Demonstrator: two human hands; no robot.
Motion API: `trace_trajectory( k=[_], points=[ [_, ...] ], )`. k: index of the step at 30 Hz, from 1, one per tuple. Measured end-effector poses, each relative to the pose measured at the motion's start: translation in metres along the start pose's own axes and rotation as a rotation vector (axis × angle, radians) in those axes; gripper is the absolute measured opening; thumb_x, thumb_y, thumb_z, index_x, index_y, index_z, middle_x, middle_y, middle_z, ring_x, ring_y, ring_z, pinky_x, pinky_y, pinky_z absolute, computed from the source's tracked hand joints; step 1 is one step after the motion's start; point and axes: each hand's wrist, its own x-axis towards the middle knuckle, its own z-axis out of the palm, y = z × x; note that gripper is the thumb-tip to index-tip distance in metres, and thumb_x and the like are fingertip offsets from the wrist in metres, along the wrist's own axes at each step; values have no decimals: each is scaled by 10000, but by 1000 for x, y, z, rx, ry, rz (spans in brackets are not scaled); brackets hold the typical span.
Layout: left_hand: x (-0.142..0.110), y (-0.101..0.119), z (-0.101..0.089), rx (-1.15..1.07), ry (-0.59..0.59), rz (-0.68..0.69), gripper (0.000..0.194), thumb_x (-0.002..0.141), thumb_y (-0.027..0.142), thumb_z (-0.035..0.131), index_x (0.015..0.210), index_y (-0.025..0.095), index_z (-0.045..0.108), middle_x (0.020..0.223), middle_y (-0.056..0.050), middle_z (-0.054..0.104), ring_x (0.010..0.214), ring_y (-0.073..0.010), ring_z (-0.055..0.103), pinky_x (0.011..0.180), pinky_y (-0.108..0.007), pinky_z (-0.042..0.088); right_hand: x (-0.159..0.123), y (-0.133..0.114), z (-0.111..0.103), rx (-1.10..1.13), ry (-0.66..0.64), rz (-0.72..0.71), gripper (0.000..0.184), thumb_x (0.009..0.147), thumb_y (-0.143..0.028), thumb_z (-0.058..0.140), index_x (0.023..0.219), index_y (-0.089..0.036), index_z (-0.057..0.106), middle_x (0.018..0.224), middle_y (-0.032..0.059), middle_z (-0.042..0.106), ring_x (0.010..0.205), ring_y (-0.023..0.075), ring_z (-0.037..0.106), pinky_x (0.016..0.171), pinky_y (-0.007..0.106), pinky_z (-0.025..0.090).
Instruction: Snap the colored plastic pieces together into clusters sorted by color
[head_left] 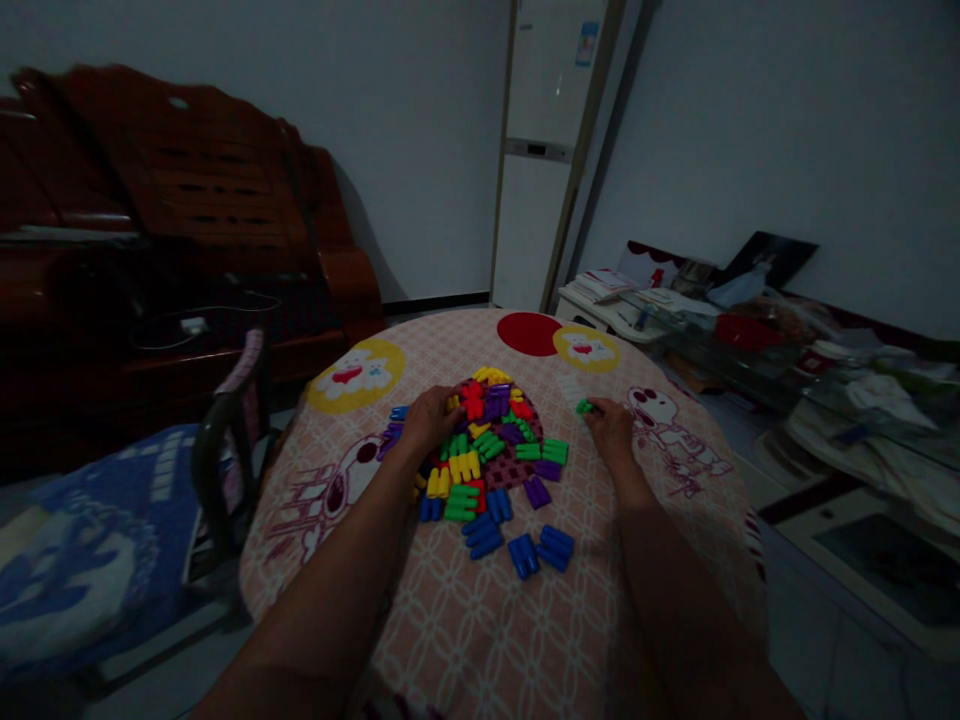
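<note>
A heap of plastic building blocks in yellow, green, red, purple and blue lies mid-table, partly over a dark red perforated mat (517, 470). My left hand (427, 420) is at the heap's left side, its fingers closed around a yellow building block (453, 402) that shows at the fingertips. To the right of the heap, my right hand (613, 428) pinches a small green building block (583, 406) just above the tablecloth. Between the hands lie a red block (472, 401) and a purple block (496, 403). Nearer me are loose blue blocks (556, 548).
The round table (480, 630) has a pink patterned cloth. At left stand a chair (225, 480) with a blue cover and a wooden sofa (202, 200). A cluttered glass-topped cabinet (780, 350) is at right. A tall white air conditioner (536, 200) stands behind.
</note>
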Motion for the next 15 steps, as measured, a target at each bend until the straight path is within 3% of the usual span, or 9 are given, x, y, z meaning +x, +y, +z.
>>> trace_trajectory(
  k=[7,11,15],
  points=[
    [-1,0,0,0,9,-12,395,906,325,575,1268,190,658,1251,-126,682,1168,-280,631,1008,-377,485,1,-4,-3,-87,33,36,318,687,-216,602,953,-141,760,852,112,729,765,250,643,775,385,505],
    [-2,2,0,-5,2,-24,397,909,339,575,1273,200,653,1243,-114,681,1155,-271,633,994,-365,488,-4,-22,-6,-68,131,-73,322,776,-256,601,1043,-134,735,951,136,706,812,246,627,799,384,487],
    [-2,2,-1,2,-7,-29,395,910,331,574,1270,190,654,1240,-119,681,1150,-269,633,998,-359,487,-20,-53,3,64,-76,-255,204,878,-306,600,934,-172,743,866,92,701,755,206,623,750,331,482]
  ],
)
